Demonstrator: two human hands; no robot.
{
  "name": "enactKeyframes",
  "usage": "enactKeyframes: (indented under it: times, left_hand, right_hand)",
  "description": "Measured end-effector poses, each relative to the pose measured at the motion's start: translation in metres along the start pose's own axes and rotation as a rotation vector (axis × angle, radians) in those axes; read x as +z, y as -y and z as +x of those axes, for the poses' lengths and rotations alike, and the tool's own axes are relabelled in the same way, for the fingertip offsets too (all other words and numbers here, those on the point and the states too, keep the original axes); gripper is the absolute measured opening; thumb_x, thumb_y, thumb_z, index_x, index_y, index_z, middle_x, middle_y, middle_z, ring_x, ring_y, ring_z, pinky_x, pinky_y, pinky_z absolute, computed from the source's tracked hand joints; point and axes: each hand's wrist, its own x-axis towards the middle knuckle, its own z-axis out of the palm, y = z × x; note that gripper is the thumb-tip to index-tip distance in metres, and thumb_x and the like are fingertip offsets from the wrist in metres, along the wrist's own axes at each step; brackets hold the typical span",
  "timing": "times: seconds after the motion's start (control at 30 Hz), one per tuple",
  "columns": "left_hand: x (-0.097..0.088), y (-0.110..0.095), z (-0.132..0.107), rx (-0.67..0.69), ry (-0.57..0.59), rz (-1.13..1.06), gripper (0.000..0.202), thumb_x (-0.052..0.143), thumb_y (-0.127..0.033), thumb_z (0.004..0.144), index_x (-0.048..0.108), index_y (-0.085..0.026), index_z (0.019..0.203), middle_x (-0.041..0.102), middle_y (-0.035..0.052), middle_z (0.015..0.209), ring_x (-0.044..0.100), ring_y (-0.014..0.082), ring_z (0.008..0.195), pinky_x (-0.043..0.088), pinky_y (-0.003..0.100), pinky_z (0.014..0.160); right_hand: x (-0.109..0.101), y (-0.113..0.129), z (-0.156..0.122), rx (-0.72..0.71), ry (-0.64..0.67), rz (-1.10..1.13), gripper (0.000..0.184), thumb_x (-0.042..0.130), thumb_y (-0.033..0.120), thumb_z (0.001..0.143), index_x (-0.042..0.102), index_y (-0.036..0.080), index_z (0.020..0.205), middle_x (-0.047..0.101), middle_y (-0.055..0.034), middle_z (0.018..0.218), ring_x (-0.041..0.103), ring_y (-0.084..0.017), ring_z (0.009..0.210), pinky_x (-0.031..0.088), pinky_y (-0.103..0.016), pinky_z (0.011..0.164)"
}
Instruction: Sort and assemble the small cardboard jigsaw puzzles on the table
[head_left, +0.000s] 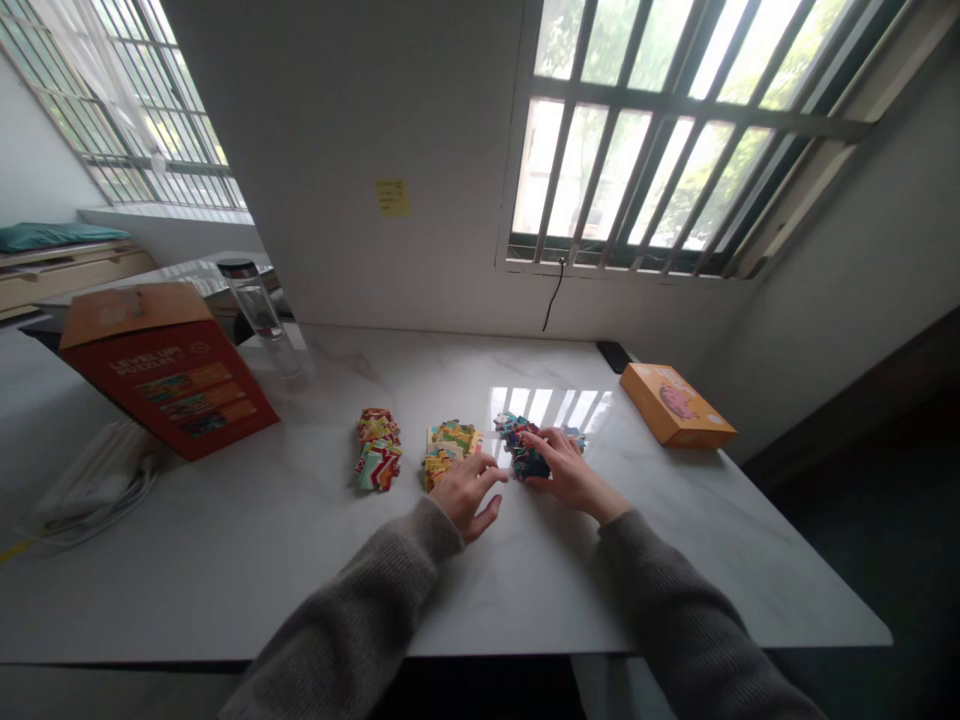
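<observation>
Three groups of jigsaw puzzle pieces lie in a row on the white table. Red and green puzzle pieces [378,450] form the left pile, and yellow puzzle pieces [450,440] the middle one. My left hand [466,492] is at the near right side of the yellow pile, thumb and fingers apart, with nothing visible in it. Over the dark blue puzzle pieces [531,464] on the right, my right hand [566,470] has its fingers and thumb around part of the pile. It covers some of these pieces; a few lighter ones show behind it.
An orange box [675,405] lies at the table's right edge, with a black phone [615,357] behind it. To the left stand a large red puzzle box [172,375] and a clear bottle [259,305]. A white power strip with cables [97,480] lies near the red box.
</observation>
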Motion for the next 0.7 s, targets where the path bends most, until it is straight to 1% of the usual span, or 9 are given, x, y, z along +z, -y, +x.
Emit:
enactKeyframes:
  times: [0.07,0.13,0.23,0.33,0.43,0.47,0.53,0.6,0.7]
  left_hand:
    - [0.0,0.0,0.0,0.0,-0.007,-0.015,0.023,0.056,-0.022,0.084,0.06,-0.02,0.107,0.06,0.0094,0.106,0.059,0.0257,0.1,0.049,0.042,0.09]
    - [-0.002,-0.001,0.001,-0.013,-0.028,-0.059,0.022,0.056,-0.021,0.084,0.059,-0.021,0.106,0.061,0.0086,0.104,0.06,0.0247,0.098,0.049,0.041,0.089]
    - [-0.006,-0.001,0.003,-0.079,-0.1,-0.172,0.022,0.055,-0.018,0.084,0.057,-0.021,0.106,0.061,0.0064,0.098,0.06,0.0201,0.086,0.051,0.039,0.085]
    - [-0.01,0.001,0.005,-0.125,-0.2,-0.225,0.036,0.059,-0.022,0.084,0.052,-0.021,0.119,0.061,0.0066,0.1,0.06,0.0191,0.083,0.052,0.038,0.083]
    - [-0.014,0.004,0.005,-0.068,-0.272,-0.123,0.061,0.069,-0.035,0.079,0.045,-0.02,0.133,0.057,0.0117,0.116,0.059,0.0259,0.102,0.051,0.044,0.091]
    - [-0.014,0.005,0.005,-0.056,-0.29,-0.072,0.066,0.072,-0.039,0.077,0.044,-0.02,0.135,0.056,0.0127,0.12,0.057,0.0284,0.108,0.049,0.046,0.094]
    - [-0.015,0.007,0.004,-0.071,-0.309,0.02,0.066,0.072,-0.046,0.077,0.047,-0.021,0.133,0.056,0.0131,0.12,0.054,0.0308,0.113,0.047,0.048,0.097]
    - [-0.015,0.01,0.003,-0.103,-0.287,0.083,0.056,0.071,-0.048,0.08,0.054,-0.021,0.126,0.058,0.0124,0.117,0.056,0.0299,0.109,0.046,0.047,0.095]
    - [-0.014,0.015,0.002,-0.094,-0.189,0.126,0.047,0.07,-0.048,0.08,0.062,-0.021,0.118,0.061,0.0113,0.113,0.058,0.0287,0.103,0.046,0.045,0.09]
  right_hand:
    - [0.001,-0.002,0.0,0.008,-0.018,0.036,0.06,0.076,0.03,0.077,0.053,0.023,0.132,0.053,-0.0128,0.12,0.052,-0.032,0.114,0.044,-0.047,0.097]
    - [0.0,0.0,-0.001,0.018,-0.015,0.116,0.04,0.072,0.029,0.081,0.06,0.022,0.118,0.056,-0.0118,0.114,0.056,-0.03,0.104,0.046,-0.045,0.092]
    - [-0.005,0.013,0.001,0.065,-0.034,0.364,0.025,0.066,0.033,0.086,0.061,0.022,0.108,0.063,-0.0088,0.105,0.059,-0.026,0.094,0.048,-0.042,0.086]
    - [-0.008,0.039,0.008,0.183,-0.116,0.777,0.027,0.058,0.042,0.092,0.06,0.022,0.111,0.066,-0.0069,0.099,0.061,-0.022,0.086,0.049,-0.036,0.077]
    - [-0.002,0.071,0.017,0.327,-0.204,1.142,0.035,0.053,0.049,0.094,0.06,0.021,0.113,0.066,-0.0051,0.092,0.058,-0.017,0.071,0.047,-0.029,0.059]
    - [0.002,0.08,0.019,0.363,-0.231,1.217,0.036,0.054,0.05,0.093,0.059,0.021,0.115,0.065,-0.0049,0.093,0.057,-0.017,0.07,0.047,-0.028,0.057]
    - [0.01,0.095,0.021,0.396,-0.269,1.291,0.036,0.058,0.048,0.091,0.058,0.023,0.117,0.064,-0.0052,0.101,0.06,-0.018,0.08,0.051,-0.029,0.064]
    - [0.018,0.102,0.02,0.404,-0.295,1.296,0.034,0.063,0.045,0.089,0.057,0.024,0.115,0.062,-0.005,0.108,0.06,-0.019,0.093,0.053,-0.031,0.073]
    - [0.024,0.102,0.017,0.436,-0.306,1.286,0.032,0.067,0.043,0.085,0.055,0.023,0.108,0.06,-0.0033,0.101,0.059,-0.018,0.091,0.053,-0.03,0.073]
